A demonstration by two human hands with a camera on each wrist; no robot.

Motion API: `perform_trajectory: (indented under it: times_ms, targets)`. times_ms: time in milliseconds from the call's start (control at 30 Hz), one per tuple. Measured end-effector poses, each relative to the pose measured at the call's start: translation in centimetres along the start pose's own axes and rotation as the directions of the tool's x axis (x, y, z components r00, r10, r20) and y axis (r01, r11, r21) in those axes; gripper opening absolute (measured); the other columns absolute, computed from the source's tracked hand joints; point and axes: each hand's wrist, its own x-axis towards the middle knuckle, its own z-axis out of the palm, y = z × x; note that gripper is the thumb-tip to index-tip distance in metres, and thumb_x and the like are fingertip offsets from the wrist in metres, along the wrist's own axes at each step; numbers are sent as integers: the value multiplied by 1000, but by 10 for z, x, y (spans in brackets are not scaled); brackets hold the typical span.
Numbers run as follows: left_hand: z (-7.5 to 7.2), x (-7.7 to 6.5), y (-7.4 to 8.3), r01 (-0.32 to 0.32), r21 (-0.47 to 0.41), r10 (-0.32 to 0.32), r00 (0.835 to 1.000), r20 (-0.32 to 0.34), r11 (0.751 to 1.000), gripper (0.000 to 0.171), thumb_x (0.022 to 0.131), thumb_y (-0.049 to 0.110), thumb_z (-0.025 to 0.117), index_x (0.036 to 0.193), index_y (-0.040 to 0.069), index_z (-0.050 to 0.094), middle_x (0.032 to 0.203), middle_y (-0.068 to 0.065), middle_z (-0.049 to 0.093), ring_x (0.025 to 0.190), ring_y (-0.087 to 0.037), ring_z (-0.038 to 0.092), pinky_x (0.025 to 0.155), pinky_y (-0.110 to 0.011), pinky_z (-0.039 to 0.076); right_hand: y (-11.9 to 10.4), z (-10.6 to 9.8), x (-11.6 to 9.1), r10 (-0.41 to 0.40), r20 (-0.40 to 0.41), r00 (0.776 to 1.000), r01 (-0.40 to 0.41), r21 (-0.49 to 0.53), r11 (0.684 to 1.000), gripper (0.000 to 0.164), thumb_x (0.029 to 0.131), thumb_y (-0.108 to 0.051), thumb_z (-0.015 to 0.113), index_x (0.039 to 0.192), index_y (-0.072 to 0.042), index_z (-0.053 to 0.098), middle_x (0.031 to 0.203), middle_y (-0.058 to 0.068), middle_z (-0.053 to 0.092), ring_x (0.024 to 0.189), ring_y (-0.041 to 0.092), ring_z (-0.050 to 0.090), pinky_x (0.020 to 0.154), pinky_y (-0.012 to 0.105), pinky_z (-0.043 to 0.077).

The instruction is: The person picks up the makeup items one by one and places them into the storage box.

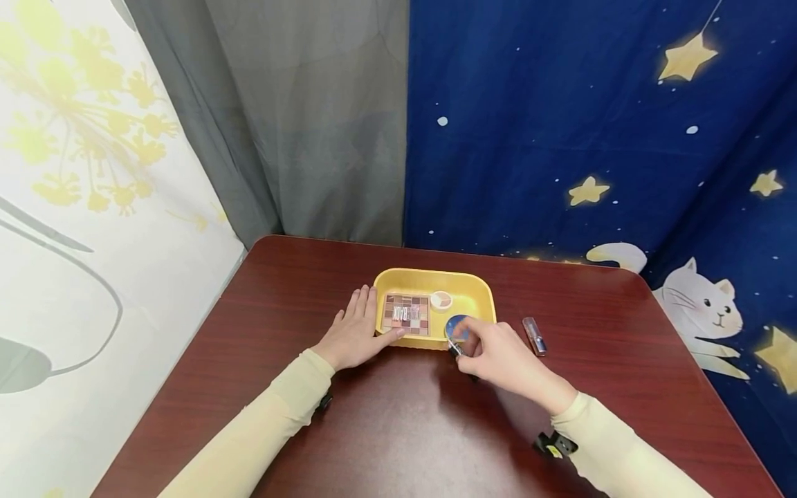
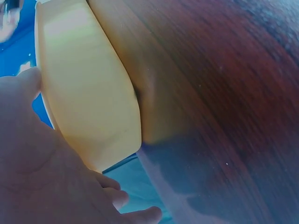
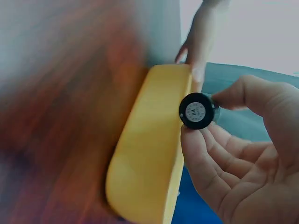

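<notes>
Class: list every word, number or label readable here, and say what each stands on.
"04", on the round label at the end of the tube in the right hand.
"BACK", apparently, on the palette in the yellow tray; lettering beside it is too blurred.
Too small to read: the round label's other print, any on the second tube on the table.

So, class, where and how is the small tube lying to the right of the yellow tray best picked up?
Probably pinch the small tube near its middle, coming from above, with thumb and finger on its long sides: it is slim, lies flat, and sits apart from the yellow tray, leaving room for fingers.
</notes>
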Motion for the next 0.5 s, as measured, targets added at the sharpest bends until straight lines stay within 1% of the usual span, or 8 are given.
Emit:
perform_trajectory:
  times_ms: [100, 167, 233, 333, 500]
  targets:
    - [0, 0, -1, -14, 0, 14, 1000, -9, 1000, 110, 91, 79, 42, 161, 2, 4, 167, -19, 6, 153, -33, 7, 114, -62, 24, -4, -3, 12, 24, -27, 999, -23, 41, 999, 37, 76, -16, 75, 110, -23, 65, 72, -12, 63, 57, 8, 59, 58, 30, 50]
    - [0, 0, -1, -24, 5, 24, 1000, -12, 1000, 110, 91, 78, 42, 161, 1, 5, 167, -20, 7, 153, -34, 8, 113, -63, 24, -5, -5, 20, 30, -43, 999, -28, 60, 998, 37, 77, -16, 74, 113, -23, 66, 71, -10, 64, 58, 10, 60, 58, 31, 50]
    - [0, 0, -1, -31, 11, 32, 999, -15, 999, 109, 92, 77, 42, 161, 1, 6, 166, -20, 8, 153, -35, 9, 112, -64, 25, -6, -7, 28, 42, -55, 998, -38, 74, 996, 37, 78, -17, 75, 113, -22, 67, 71, -9, 65, 58, 12, 61, 57, 32, 49]
    - [0, -1, -1, -31, 10, 31, 999, -13, 999, 109, 92, 77, 43, 161, 1, 6, 166, -20, 8, 153, -35, 9, 112, -64, 24, -5, -9, 41, 69, -67, 995, -63, 90, 994, 33, 78, -17, 75, 110, -20, 69, 70, -8, 66, 58, 12, 62, 56, 33, 48]
    - [-1, -1, -1, -23, 1, 23, 1000, -15, 1000, 110, 91, 77, 45, 161, 1, 6, 166, -20, 8, 153, -35, 9, 113, -63, 24, 1, -8, 61, 143, -92, 985, -136, 86, 987, 31, 79, -20, 76, 108, -16, 67, 71, -4, 68, 59, 12, 63, 58, 35, 49]
